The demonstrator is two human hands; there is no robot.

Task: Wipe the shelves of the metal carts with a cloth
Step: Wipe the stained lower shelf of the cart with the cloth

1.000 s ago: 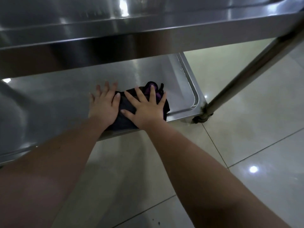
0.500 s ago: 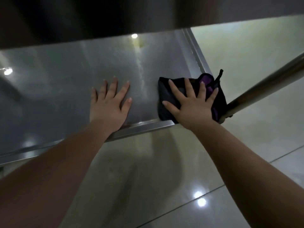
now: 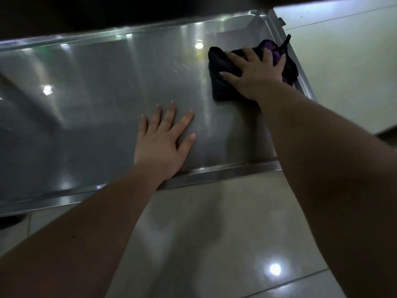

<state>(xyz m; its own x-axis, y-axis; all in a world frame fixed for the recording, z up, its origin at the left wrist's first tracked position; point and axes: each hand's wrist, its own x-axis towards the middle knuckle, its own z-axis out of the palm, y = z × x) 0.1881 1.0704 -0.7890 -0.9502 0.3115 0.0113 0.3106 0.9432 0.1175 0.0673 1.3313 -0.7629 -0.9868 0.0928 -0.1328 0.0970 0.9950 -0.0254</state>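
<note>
The lower metal shelf [image 3: 90, 100] of a cart fills the upper half of the view, shiny with a raised rim. A crumpled black and purple cloth [image 3: 219, 82] lies near the shelf's right rim, toward the back. My right hand [image 3: 255, 72] presses flat on the cloth with its fingers spread. My left hand [image 3: 163, 143] rests flat on the bare metal near the front rim, fingers straight, apart from the cloth.
The dark underside of the upper shelf [image 3: 107, 11] hangs across the top of the view. A glossy tiled floor [image 3: 214, 244] lies in front of the cart and to its right.
My right hand has pushed the cloth from the front right corner toward the back of the shelf. My left hand stayed flat near the front rim. The view has dropped under the upper shelf.
</note>
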